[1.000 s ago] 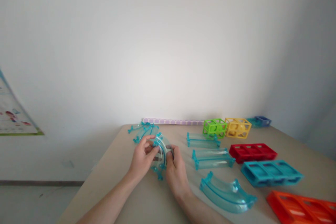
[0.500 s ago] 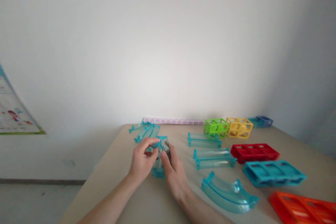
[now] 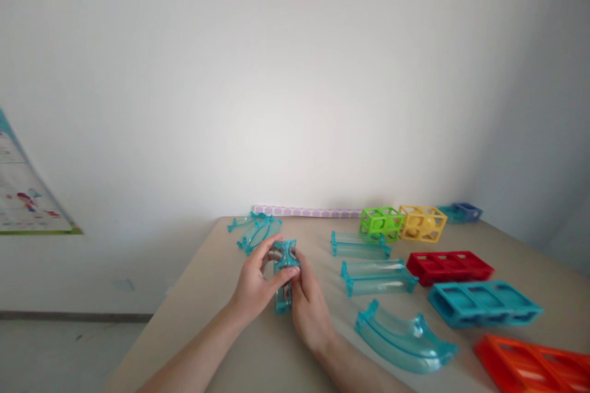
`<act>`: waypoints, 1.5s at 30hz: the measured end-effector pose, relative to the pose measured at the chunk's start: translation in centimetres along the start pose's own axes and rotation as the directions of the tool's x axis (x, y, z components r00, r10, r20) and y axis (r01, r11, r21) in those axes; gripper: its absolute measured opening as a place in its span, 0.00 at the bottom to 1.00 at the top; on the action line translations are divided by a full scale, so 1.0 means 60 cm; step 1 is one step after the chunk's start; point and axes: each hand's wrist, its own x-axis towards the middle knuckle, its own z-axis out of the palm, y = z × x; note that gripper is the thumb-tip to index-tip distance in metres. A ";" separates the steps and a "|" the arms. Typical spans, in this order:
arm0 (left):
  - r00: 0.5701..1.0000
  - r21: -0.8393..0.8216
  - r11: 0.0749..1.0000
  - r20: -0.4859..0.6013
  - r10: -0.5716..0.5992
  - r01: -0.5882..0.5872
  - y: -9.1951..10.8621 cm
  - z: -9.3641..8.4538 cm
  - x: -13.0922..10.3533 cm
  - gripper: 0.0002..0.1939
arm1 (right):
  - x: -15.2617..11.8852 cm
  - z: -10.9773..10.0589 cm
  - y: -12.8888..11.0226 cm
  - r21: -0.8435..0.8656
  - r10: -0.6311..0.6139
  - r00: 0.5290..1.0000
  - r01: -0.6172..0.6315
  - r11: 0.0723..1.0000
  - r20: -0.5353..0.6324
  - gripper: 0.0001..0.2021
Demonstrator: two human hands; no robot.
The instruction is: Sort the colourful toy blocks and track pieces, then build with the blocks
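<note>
Left hand (image 3: 251, 284) and right hand (image 3: 310, 310) flank the clasped turquoise piece (image 3: 283, 302).

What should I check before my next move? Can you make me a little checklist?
1. Left grip on the see-through blue piece: ok, thumb across the front.
2. Right grip on that piece too: ok, at its right side.
3. A spare hand for something else: not ok, both are busy with the piece.
4. Any parts inside your hands snapped together: cannot tell, fingers cover too much.
5. Curved blue track lying on the table: ok, to the right of your hands.
6. Green block and yellow block standing side by side: ok.
</note>
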 end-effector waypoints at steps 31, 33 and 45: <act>0.977 -0.029 0.980 0.076 0.200 -0.198 -0.003 -0.004 -0.012 0.23 | 0.000 -0.006 -0.005 -0.047 -0.223 0.975 0.223 0.974 0.015 0.22; 0.986 -0.073 0.985 0.043 0.159 -0.156 -0.001 -0.004 -0.014 0.22 | 0.000 -0.006 -0.012 0.021 -0.152 0.988 0.151 0.988 0.033 0.19; 0.945 -0.127 0.986 -0.322 0.059 -0.105 0.006 -0.017 0.018 0.17 | 0.001 0.001 -0.022 0.417 0.221 0.894 -0.385 0.823 0.390 0.25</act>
